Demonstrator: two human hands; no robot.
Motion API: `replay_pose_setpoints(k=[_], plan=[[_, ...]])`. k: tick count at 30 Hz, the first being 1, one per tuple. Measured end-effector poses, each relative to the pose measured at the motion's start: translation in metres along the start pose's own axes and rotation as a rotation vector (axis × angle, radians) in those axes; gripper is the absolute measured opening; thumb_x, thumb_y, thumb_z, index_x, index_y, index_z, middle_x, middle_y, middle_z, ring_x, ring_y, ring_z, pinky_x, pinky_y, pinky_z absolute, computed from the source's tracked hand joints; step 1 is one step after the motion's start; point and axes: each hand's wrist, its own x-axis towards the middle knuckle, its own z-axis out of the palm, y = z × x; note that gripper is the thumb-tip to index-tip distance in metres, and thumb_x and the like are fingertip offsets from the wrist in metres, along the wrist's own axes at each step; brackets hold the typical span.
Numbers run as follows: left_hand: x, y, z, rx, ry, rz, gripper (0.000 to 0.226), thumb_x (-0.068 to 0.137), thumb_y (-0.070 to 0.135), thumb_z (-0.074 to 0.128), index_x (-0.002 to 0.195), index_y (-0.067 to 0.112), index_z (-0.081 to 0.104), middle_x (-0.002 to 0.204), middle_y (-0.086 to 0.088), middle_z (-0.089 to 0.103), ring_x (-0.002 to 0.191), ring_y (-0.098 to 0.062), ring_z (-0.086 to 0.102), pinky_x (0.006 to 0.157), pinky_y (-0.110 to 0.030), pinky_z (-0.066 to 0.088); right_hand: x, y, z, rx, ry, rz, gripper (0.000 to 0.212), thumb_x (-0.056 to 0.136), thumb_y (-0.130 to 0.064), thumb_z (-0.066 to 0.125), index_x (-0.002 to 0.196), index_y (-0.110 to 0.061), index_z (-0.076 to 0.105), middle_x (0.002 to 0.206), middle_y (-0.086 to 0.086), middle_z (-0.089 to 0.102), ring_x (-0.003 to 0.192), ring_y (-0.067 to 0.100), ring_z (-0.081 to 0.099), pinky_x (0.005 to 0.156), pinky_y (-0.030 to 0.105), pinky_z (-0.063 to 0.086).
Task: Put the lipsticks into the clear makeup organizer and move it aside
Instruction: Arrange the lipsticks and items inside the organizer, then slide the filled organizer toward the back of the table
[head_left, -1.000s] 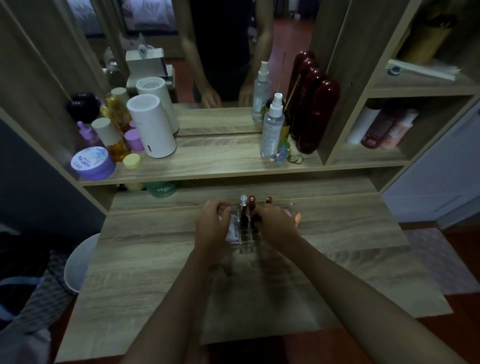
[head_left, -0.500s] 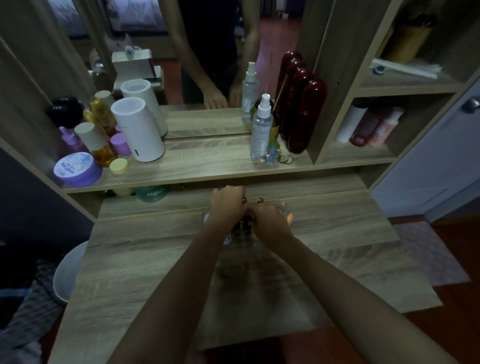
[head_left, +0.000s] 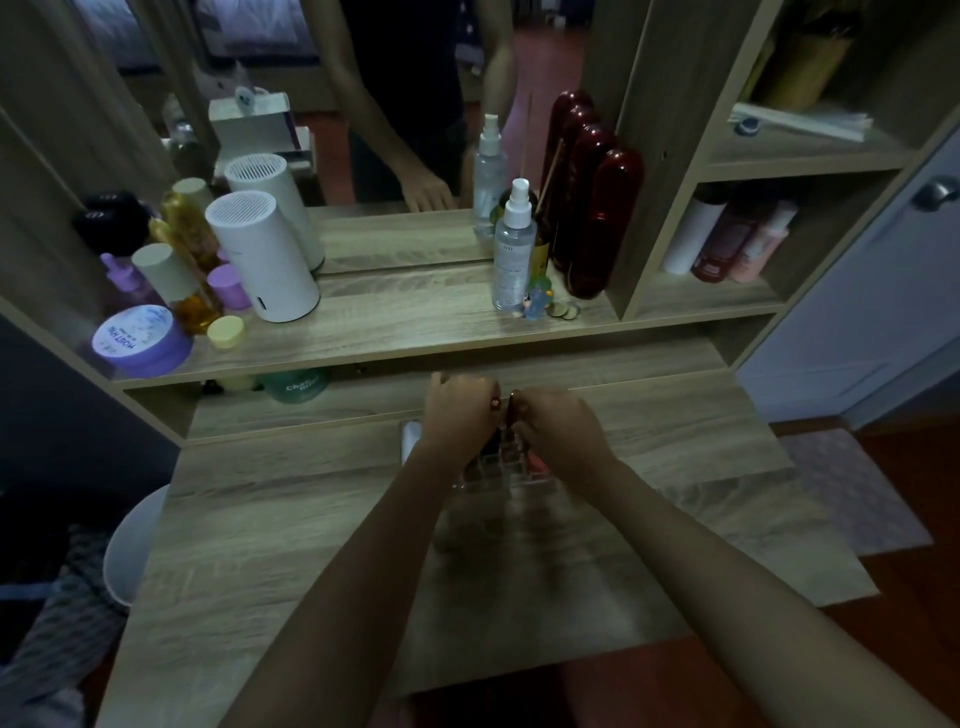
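The clear makeup organizer (head_left: 493, 470) stands on the wooden desk (head_left: 311, 545), near the back, mostly covered by both hands. Dark red lipsticks (head_left: 511, 410) poke up between the hands, their tops showing. My left hand (head_left: 457, 415) is curled over the organizer's left and rear side, fingers closed around a lipstick tip. My right hand (head_left: 563, 431) covers the right side, fingers pinched at a dark lipstick. A white tube (head_left: 410, 441) sits at the organizer's left edge. How many lipsticks sit in the slots is hidden.
A shelf (head_left: 395, 338) just behind holds a white cylinder device (head_left: 262, 265), purple jar (head_left: 137, 340), bottles, a spray bottle (head_left: 514, 249) and dark red bottles (head_left: 602, 223). A green jar (head_left: 296, 387) sits under the shelf. A mirror is behind, side cubbies right, white stool (head_left: 130, 545) left.
Both hands have moved further back over the organizer, from its sides to its top. The left hand rose over the lipstick tops. The camera shifted slightly.
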Motion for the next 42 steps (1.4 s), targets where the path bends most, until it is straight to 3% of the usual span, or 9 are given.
replay_pose_setpoints(k=[9,13,19,25,27,33,35,37,42], plan=[[-0.003,-0.003,0.004,0.001,0.018,0.021,0.021,0.088,0.034,0.055,0.100,0.020,0.064,0.097,-0.001,0.068,0.098,-0.019,0.060,0.101,-0.036,0.035,0.002,0.015,-0.016,0.008,0.138,0.017,0.023,0.086,-0.016,0.065,0.109,-0.010,0.066,0.101,0.009,0.070,0.094,0.021,0.063,0.071,0.023,0.040],[-0.009,-0.013,-0.004,-0.189,0.136,-0.024,0.035,0.086,0.035,0.056,0.117,0.019,0.059,0.117,-0.001,0.062,0.111,-0.017,0.053,0.099,-0.032,0.037,0.010,0.035,-0.025,0.069,0.192,0.112,0.010,0.085,-0.016,0.066,0.092,-0.010,0.069,0.090,0.010,0.072,0.084,0.022,0.064,0.067,0.024,0.040],[-0.041,-0.060,-0.012,-0.482,0.205,-0.375,0.027,0.093,0.012,0.048,0.114,0.001,0.061,0.115,-0.019,0.061,0.107,-0.031,0.056,0.086,-0.031,0.041,0.012,0.082,-0.017,0.148,0.131,0.327,0.012,0.086,-0.006,0.062,0.087,0.002,0.070,0.090,0.023,0.072,0.084,0.033,0.065,0.071,0.033,0.047],[-0.076,-0.097,0.020,-0.645,-0.062,-0.706,0.032,0.093,0.008,0.048,0.122,-0.003,0.058,0.116,-0.028,0.064,0.101,-0.036,0.063,0.092,-0.044,0.050,0.000,0.105,0.018,0.415,-0.062,0.512,0.019,0.086,-0.005,0.063,0.069,-0.001,0.071,0.069,0.022,0.068,0.058,0.025,0.063,0.066,0.042,0.056],[-0.080,-0.100,0.030,-0.835,-0.080,-0.816,0.031,0.093,0.006,0.049,0.121,-0.003,0.058,0.111,-0.030,0.065,0.089,-0.030,0.063,0.086,-0.044,0.051,0.000,0.107,0.029,0.442,-0.097,0.543,0.027,0.087,-0.007,0.064,0.060,-0.008,0.068,0.058,0.015,0.064,0.043,0.017,0.058,0.056,0.033,0.054],[-0.080,-0.092,0.035,-1.158,-0.037,-0.895,0.017,0.089,0.002,0.055,0.100,-0.007,0.065,0.075,-0.019,0.064,0.059,-0.021,0.055,0.057,-0.029,0.045,0.003,0.106,0.026,0.473,-0.125,0.575,0.019,0.090,-0.007,0.061,0.081,0.003,0.075,0.039,0.000,0.061,0.027,0.000,0.053,0.040,0.012,0.049],[-0.081,-0.089,0.033,-1.169,-0.024,-0.884,0.013,0.087,0.001,0.058,0.094,-0.005,0.067,0.058,-0.008,0.066,0.052,-0.016,0.054,0.052,-0.026,0.044,0.002,0.102,0.023,0.497,-0.133,0.569,0.017,0.090,-0.007,0.062,0.087,0.002,0.075,0.037,-0.003,0.061,0.029,0.002,0.053,0.040,0.015,0.049],[-0.082,-0.085,0.030,-1.127,-0.013,-0.867,0.011,0.086,0.002,0.059,0.086,0.001,0.070,0.040,0.005,0.063,0.044,-0.011,0.053,0.045,-0.021,0.043,0.000,0.099,0.019,0.514,-0.140,0.552,0.016,0.089,-0.008,0.063,0.093,0.002,0.075,0.056,0.014,0.066,0.039,0.012,0.056,0.047,0.022,0.049],[-0.081,-0.075,0.023,-0.955,0.000,-0.791,0.018,0.088,0.004,0.057,0.081,0.008,0.073,0.031,0.011,0.057,0.048,-0.012,0.046,0.045,-0.023,0.039,-0.003,0.100,0.013,0.509,-0.149,0.483,0.010,0.086,-0.004,0.066,0.086,0.001,0.075,0.062,0.017,0.065,0.044,0.017,0.054,0.050,0.025,0.046]])
